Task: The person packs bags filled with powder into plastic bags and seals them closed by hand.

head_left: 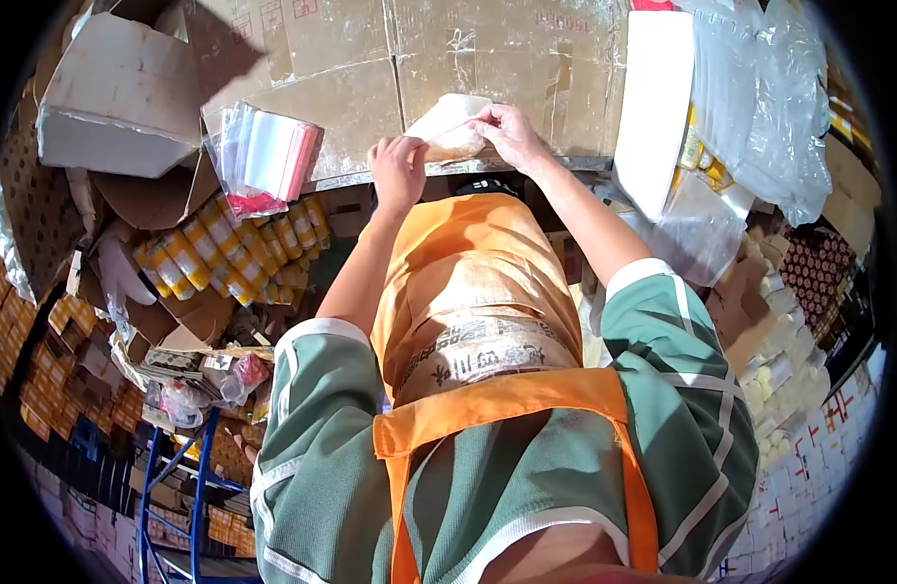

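Observation:
A small translucent plastic bag [450, 141], whitish with a brownish lower part, lies over the near edge of the cardboard-covered table [341, 107]. My left hand [398, 167] pinches the bag's left side, its fingers curled closed. At the upper right side of the bag, my right hand [510, 134] is closed too, with thumb and fingertips on the edge. The bag's opening runs between both hands. What is inside the bag cannot be made out.
A stack of clear zip bags with red edges [273, 156] lies left on the table. A white foam box [118, 97] stands beyond it. At right are a long white panel [655, 112] and plastic sheeting [774, 117]. Yellow-taped rolls [210, 248] are piled below left, near a blue metal frame [200, 477].

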The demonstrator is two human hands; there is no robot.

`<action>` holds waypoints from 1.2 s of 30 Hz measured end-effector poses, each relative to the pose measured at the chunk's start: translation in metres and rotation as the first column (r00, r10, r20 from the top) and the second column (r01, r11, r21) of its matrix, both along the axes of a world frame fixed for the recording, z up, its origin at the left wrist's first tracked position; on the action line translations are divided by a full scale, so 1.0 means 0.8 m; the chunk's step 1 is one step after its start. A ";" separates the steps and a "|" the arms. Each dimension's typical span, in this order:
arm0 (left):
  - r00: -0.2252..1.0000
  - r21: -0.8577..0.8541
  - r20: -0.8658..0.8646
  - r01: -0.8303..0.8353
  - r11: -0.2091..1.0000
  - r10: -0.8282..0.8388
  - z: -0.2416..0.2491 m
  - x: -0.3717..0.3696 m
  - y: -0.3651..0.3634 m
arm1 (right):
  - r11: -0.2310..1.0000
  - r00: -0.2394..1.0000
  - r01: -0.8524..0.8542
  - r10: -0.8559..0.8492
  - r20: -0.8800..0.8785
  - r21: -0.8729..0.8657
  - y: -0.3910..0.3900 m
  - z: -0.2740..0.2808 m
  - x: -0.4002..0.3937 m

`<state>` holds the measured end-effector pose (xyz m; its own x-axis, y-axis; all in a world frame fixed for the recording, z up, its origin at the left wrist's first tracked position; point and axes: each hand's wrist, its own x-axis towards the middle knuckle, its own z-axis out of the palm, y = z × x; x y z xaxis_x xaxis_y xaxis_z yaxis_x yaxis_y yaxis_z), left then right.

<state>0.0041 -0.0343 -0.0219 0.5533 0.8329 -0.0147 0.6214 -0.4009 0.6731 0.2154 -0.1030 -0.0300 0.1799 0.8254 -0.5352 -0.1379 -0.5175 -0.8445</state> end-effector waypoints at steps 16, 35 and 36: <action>0.885 0.008 -0.198 0.432 0.902 -0.422 -0.023 -0.092 0.059 | 0.998 1.000 0.015 -0.015 0.000 0.053 -0.001 -0.007 0.010; 0.781 -0.853 0.372 0.074 0.517 0.502 -0.019 0.091 0.072 | 0.986 0.979 -0.168 0.165 0.116 0.012 0.101 -0.027 0.052; 0.741 -0.848 0.388 0.053 0.528 0.548 -0.007 0.089 0.076 | 0.973 0.940 -0.187 0.137 0.311 0.134 0.108 -0.032 0.053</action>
<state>0.0753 0.0267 -0.0272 0.4645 0.7330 -0.4970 -0.0112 0.5660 0.8243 0.2577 -0.0165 -0.0553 0.1675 0.9266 -0.3367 0.2072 -0.3670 -0.9068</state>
